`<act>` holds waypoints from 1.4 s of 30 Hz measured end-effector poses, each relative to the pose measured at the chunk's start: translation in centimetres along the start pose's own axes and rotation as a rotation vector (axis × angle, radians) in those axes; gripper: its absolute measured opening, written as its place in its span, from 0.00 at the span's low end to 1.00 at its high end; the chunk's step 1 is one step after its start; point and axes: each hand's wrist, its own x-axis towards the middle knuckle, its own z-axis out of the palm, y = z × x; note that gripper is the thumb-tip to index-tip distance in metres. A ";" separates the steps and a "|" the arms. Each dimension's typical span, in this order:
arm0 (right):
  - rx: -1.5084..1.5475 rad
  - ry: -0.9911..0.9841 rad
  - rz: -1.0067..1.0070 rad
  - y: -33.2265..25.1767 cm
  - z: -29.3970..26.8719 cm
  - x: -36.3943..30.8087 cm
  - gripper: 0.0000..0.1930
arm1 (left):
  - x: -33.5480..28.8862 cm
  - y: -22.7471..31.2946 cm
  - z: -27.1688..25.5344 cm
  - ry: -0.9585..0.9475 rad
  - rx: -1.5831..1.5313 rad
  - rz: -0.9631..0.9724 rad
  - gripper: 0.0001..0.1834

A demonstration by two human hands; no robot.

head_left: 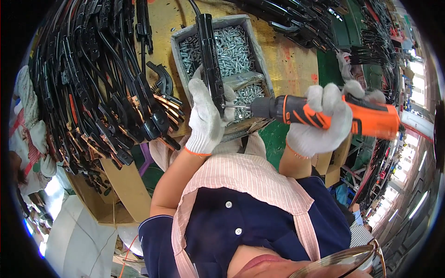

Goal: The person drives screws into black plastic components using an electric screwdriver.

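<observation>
At the far left, a co-worker's white-gloved hand (38,136) shows beside a thick heap of black handles and cables (88,69), some with copper-coloured ends. The person's left hand (205,116), in a white knit glove with an orange cuff edge, grips the lower part of a black handle (209,51), which stands nearly upright in view, a cable leaving its top, in front of a grey box (257,46) of silvery screws (232,44) on a yellow bench (294,65). To the right, a power screwdriver (296,113) points left, its bit (237,106) reaching the handle near its lower end. Its orange-and-black body carries marks along the side, the only lettering that stands out. The person's right hand (324,127), gloved alike, is wrapped around that body. More black handles (301,25) lie at upper right.
</observation>
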 end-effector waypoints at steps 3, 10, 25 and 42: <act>-0.131 -0.090 0.038 -0.7 1.0 -0.9 0.25 | 0.1 -0.3 0.0 0.026 0.018 0.008 0.39; -0.201 -0.210 0.187 -0.3 1.2 0.1 0.16 | 0.0 -0.3 -0.2 0.071 0.012 -0.009 0.35; 0.212 -0.282 0.122 1.8 0.7 5.9 0.31 | 0.1 -1.1 -0.2 0.054 0.018 0.040 0.38; -0.076 -0.187 0.213 8.8 -6.3 9.0 0.38 | 0.2 0.7 0.6 0.202 0.167 -0.164 0.47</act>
